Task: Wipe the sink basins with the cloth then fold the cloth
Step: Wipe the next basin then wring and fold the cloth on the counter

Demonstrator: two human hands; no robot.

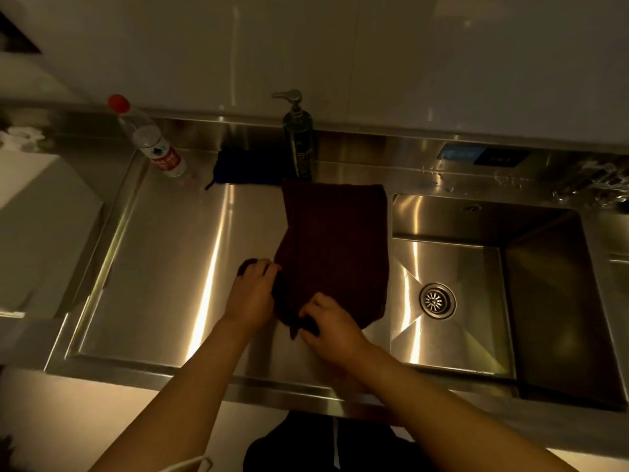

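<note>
Maroon cloth (335, 247) on steel, near corners bunched under both pinching hands (253, 287) (332, 323), fingertips hidden.

Two hands work a dark red cloth on a steel bench beside a sink basin.

The cloth (335, 247) lies spread on the bench (177, 267); the left hand (253, 291) grips its near left edge, the right hand (332, 327) pinches its near corner. The basin (551, 301) with its drain (437, 300) sits just right. Behind stand a pump bottle (299, 141) and a red-capped plastic bottle (149, 137).
</note>
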